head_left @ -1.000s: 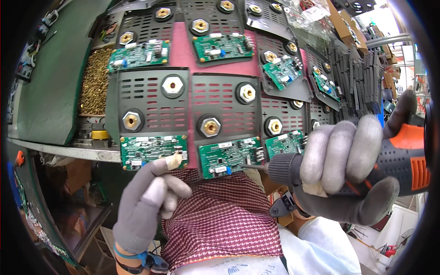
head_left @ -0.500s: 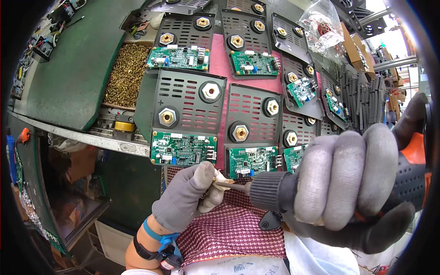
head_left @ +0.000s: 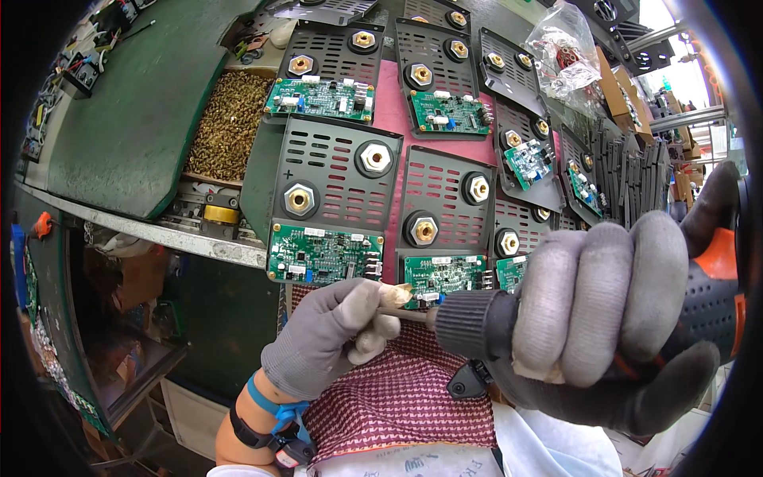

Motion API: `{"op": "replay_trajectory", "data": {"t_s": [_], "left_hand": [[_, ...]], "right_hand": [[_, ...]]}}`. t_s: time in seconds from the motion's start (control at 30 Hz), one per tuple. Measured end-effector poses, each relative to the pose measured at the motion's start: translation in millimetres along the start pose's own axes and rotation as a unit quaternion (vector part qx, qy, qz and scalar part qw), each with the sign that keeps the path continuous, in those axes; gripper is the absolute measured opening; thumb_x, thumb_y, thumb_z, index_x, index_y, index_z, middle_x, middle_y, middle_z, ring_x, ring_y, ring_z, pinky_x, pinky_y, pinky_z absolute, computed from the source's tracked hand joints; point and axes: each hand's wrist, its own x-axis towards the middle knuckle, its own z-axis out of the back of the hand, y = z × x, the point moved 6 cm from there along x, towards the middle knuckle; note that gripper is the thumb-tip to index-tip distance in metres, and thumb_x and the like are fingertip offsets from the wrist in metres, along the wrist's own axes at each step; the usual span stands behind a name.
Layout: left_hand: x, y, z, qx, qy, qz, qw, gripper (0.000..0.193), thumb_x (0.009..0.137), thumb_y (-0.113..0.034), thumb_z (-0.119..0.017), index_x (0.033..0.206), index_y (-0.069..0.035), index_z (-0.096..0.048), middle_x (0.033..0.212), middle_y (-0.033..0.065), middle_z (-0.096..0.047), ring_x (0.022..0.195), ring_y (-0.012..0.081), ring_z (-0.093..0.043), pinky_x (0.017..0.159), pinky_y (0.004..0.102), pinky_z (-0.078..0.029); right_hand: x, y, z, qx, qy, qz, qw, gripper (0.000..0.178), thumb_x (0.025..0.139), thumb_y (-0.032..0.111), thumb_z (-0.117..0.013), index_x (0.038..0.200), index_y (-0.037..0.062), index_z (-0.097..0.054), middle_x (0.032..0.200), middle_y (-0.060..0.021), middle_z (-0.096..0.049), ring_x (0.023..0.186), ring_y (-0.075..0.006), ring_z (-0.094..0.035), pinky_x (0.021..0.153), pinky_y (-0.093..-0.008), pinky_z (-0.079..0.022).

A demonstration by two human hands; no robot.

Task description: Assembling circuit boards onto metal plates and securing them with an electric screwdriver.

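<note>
My right hand [head_left: 592,314], in a grey glove, is wrapped round the body of an orange and black power screwdriver [head_left: 470,324], its bit [head_left: 407,315] aimed left. My left hand [head_left: 338,330], gloved too with light fingertips, is closed in a pinch at the bit's tip. Whatever sits between those fingertips is hidden. Just beyond the left hand lies a green circuit board [head_left: 322,254] at the near edge of a black slotted metal plate [head_left: 338,171] with two hex-nut terminals. A second circuit board [head_left: 441,274] is partly covered by the left fingertips and the screwdriver.
More black plates with boards stand in rows on a pink mat [head_left: 389,111]. A box of small brass screws [head_left: 229,119] is set at the left, beside a green mat [head_left: 127,119]. Black metal parts [head_left: 632,179] and a clear bag [head_left: 563,52] are at the right.
The left fingertips have shifted slightly up and right and now cover the small brass piece seen at the bit's tip before. The bench appears slightly farther right in view.
</note>
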Motion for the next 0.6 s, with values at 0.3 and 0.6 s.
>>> {"op": "replay_trajectory", "data": {"t_s": [0.3, 0.6], "left_hand": [[-2, 1, -4, -0.038, 0.051, 0.023, 0.998, 0.041, 0.094, -0.037, -0.055, 0.105, 0.001, -0.063, 0.075, 0.0047, -0.061, 0.055, 0.0066, -0.044, 0.049, 0.0208, -0.034], [5, 5, -21, -0.16, 0.12, 0.054, 0.978, 0.042, 0.093, -0.038, -0.055, 0.11, -0.001, -0.063, 0.074, 0.0025, -0.059, 0.056, 0.0054, -0.042, 0.05, 0.0202, -0.035]], "right_hand": [[3, 10, -9, -0.054, -0.052, 0.055, 0.996, 0.03, 0.097, 0.028, -0.047, 0.092, -0.0018, -0.047, 0.072, -0.0156, -0.051, 0.063, -0.0235, -0.05, 0.068, -0.0394, -0.044], [2, 17, -17, -0.154, -0.08, 0.099, 0.98, 0.029, 0.096, 0.029, -0.047, 0.093, 0.0004, -0.045, 0.071, -0.0108, -0.048, 0.059, -0.0191, -0.047, 0.061, -0.037, -0.045]]}}
